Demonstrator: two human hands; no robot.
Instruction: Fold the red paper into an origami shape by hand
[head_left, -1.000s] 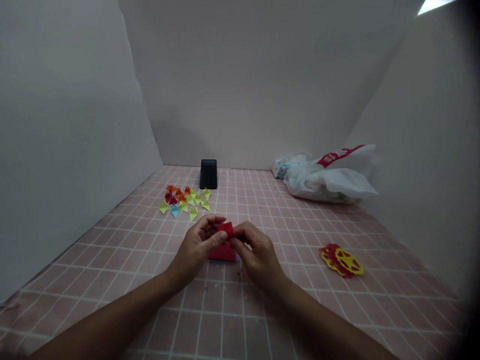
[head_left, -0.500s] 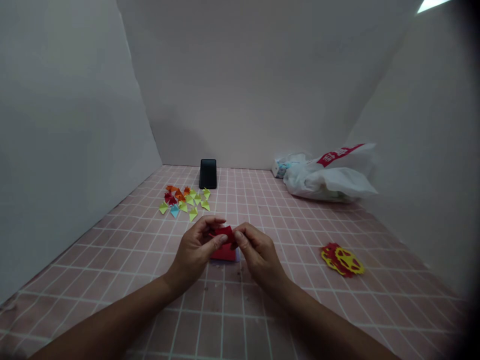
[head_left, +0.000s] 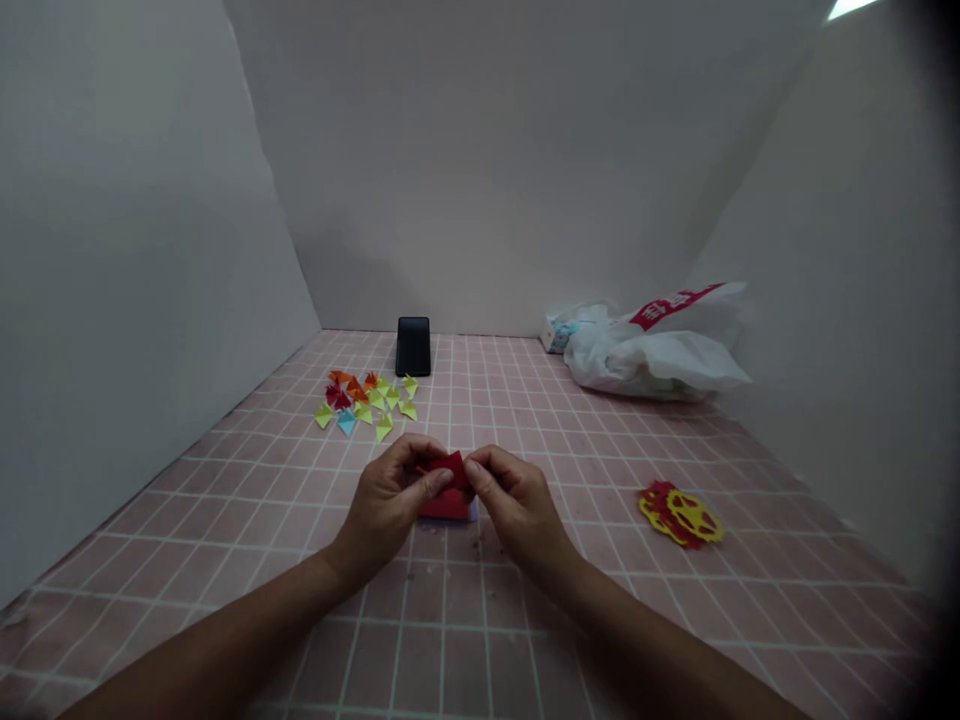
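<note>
Centrally, in the head view, both hands met just below the middle of the frame over a small piece of red paper [head_left: 454, 468]. The left hand [head_left: 390, 495] held it from the left, its thumb laid across the near face and its fingers curled behind. The right hand [head_left: 521, 505] was narrowed to a pinch at the paper's right edge, thumb and forefinger drawn close together. Compared with one second earlier, the paper had turned: it had shown a flatter top then, and now it slanted with a corner pointing up, while the right thumb had risen from low beside it to the level of that corner. Directly beneath the hands, a red stack [head_left: 446, 506] lay on the tabletop [head_left: 442, 665], partly hidden, with a pale purple edge [head_left: 473, 512] peeping out at its right; more of that edge showed than at first. Left of centre, the folded paper pieces [head_left: 384, 428] in yellow, orange, red and blue lay in a loose cluster as before, with a black phone [head_left: 413, 347] behind them. At right, red and yellow cutouts [head_left: 694, 517] overlapped in a pile, and farther up a white plastic bag [head_left: 652, 362] sat against a small box [head_left: 555, 336]. Everything had drifted slightly leftward in the frame.
</note>
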